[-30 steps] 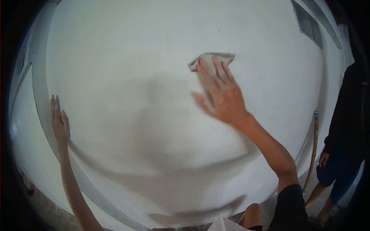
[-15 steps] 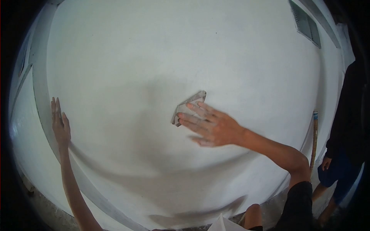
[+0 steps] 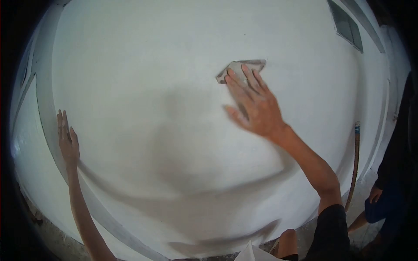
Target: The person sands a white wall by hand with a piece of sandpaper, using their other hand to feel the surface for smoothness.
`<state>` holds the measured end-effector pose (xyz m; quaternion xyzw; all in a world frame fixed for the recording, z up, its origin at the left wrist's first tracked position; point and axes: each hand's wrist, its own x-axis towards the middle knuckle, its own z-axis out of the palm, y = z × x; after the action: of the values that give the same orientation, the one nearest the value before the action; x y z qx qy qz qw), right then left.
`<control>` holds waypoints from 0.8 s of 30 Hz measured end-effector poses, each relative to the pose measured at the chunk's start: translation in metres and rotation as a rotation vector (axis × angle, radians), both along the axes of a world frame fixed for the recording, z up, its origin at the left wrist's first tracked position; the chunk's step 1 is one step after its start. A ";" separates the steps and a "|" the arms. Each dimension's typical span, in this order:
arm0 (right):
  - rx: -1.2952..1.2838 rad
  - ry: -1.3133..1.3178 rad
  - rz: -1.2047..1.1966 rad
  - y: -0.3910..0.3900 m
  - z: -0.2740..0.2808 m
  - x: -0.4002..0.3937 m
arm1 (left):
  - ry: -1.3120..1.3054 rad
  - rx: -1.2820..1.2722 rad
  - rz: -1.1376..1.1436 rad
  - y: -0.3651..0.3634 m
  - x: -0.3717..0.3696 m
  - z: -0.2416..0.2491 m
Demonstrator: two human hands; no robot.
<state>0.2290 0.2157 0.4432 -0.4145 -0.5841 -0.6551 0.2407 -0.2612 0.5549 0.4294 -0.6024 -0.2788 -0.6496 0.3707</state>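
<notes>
Pressing a thin, creased grey sheet (image 3: pixel 237 66), probably abrasive paper though too blurred to be sure, against a smooth white wall (image 3: pixel 130 65) beneath the fingertips of the right hand (image 3: pixel 257 104). Working with fingers stretched long and slightly parted and thumb set wide, with corners of the sheet jutting beyond the fingertips. Holding the left hand (image 3: pixel 69 141) raised well apart to the right hand's left, with fingers upright and thumb slightly splayed, just beside a grey vertical band (image 3: pixel 45 87). Casting soft grey shadows (image 3: pixel 183 165) across the wall between both hands. Sharing the scene, to the right hand's lower right, with a slim, blue-topped brown pole (image 3: pixel 356 156) and a person in dark clothing (image 3: pixel 398 152).
</notes>
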 end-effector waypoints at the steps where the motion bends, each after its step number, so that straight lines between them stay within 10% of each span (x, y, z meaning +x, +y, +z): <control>1: -0.010 0.047 0.065 0.002 -0.014 -0.010 | 0.004 -0.007 0.003 -0.002 -0.001 -0.001; 4: -0.429 -0.249 0.076 0.010 -0.052 -0.027 | 0.030 -0.016 0.024 0.008 -0.012 -0.002; 9: -0.091 -0.085 -0.111 -0.001 -0.014 -0.021 | 0.040 -0.030 -0.003 0.007 -0.013 0.001; 12: -0.483 -0.273 0.124 0.014 -0.058 -0.035 | 0.039 -0.035 0.021 0.014 -0.018 0.002; 24: -0.079 -0.258 0.118 0.023 -0.054 -0.035 | 0.036 -0.045 -0.032 0.008 -0.014 0.002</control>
<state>0.1938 0.2390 0.3895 -0.3010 -0.6589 -0.6640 0.1854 -0.2748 0.5627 0.4313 -0.6268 -0.2770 -0.6379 0.3514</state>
